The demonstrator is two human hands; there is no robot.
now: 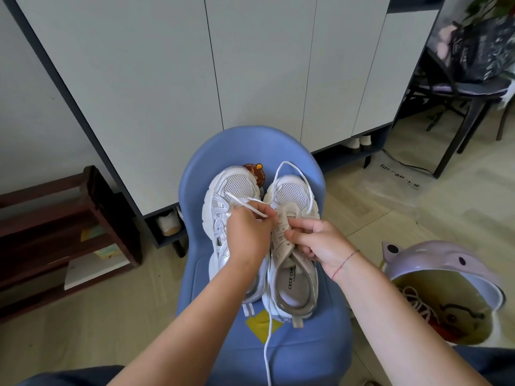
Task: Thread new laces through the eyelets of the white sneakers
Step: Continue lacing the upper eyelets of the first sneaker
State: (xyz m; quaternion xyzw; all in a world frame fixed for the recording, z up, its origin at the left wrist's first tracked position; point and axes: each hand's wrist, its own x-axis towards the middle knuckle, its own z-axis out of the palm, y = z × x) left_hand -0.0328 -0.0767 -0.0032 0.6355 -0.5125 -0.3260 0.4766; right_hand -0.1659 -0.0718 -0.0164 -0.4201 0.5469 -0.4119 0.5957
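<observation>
sitting on a blue chair [306,344] in front of a tall grey cabinet [167,79], the two white sneakers stand side by side with toes away from the person. the left sneaker [237,188] shows no lace that i can see, though the left hand hides most of its eyelets. the right sneaker [292,193] has a white lace [279,166] only near its lowest eyelets. one part loops over the toe and another hangs down past the chair's front edge. the left hand [248,235] has curled fingers and pinches the lace above the shoes. the right hand [320,246] pinches the upper of the right sneaker beside the eyelet row; whether a lace tip is between these fingers, i cannot tell. i judge the task is at an early stage: most eyelets of this shoe, and the whole other shoe, are left.
</observation>
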